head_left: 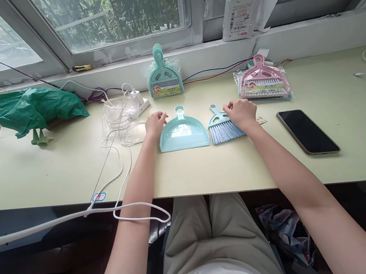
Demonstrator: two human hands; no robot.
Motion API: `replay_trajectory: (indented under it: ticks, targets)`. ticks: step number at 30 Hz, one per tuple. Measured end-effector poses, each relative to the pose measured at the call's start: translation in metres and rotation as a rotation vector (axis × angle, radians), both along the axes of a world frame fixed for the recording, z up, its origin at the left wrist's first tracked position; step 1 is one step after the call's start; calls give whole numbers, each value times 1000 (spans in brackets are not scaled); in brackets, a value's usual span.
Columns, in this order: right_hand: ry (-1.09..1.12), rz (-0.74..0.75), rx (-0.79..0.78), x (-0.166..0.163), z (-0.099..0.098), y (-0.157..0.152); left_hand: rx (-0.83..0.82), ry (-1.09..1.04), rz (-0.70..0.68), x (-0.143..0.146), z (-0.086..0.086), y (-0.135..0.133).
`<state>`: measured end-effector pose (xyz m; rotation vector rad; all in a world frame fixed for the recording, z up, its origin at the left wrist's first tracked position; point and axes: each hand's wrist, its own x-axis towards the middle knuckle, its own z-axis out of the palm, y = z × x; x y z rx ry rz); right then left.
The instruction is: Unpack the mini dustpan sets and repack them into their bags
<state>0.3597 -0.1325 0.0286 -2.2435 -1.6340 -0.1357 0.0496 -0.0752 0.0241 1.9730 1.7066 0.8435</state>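
Pale-blue plastic dustpan [182,133] flat on bench [32,168], just right of left hand [155,124] | fingers loosely curled, touching rim, gripping nothing | right hand [241,112] curled over small blue bristled brush [223,129], grip unclear | likely light, stiff, slick: take by handles

Touches teal dustpan's [182,133] left edge with left hand [155,124], rests right hand [241,112] on small brush [223,129] just right of that dustpan; black phone [307,131] farther right of it.

Pale teal dustpan [182,133]; teal-handled brush [222,126], light blue bristles; pink packaged set [263,82]; black phone [307,131]; green bag [32,109]; cream surface [33,173].
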Motion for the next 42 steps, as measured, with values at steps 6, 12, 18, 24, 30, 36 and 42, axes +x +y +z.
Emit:
replay_trajectory:
  ticks: [6, 12, 18, 24, 30, 36, 42]
  targets:
    - [-175, 125, -95, -20, -6, -5, 37, 98, -49, 8, 3, -5]
    - [-214, 127, -129, -24, -10, -8, 25, 190, -121, 12, 1, -9]
    - [-108, 169, -148, -21, -10, -7, 46, 234, -83, 13, -5, -4]
    - [-39, 156, -35, -21, -16, -4, 13, 263, -66, 11, -2, -3]
    - [93, 151, 159, -18, -14, 0, 35, 331, -54, 16, -1, -6]
    - [120, 232, 251, -31, -6, -6, 48, 377, -111, 28, 1, -14]
    - [48, 381, 208, -51, -9, -15, 42, 373, -203, 52, 2, -28]
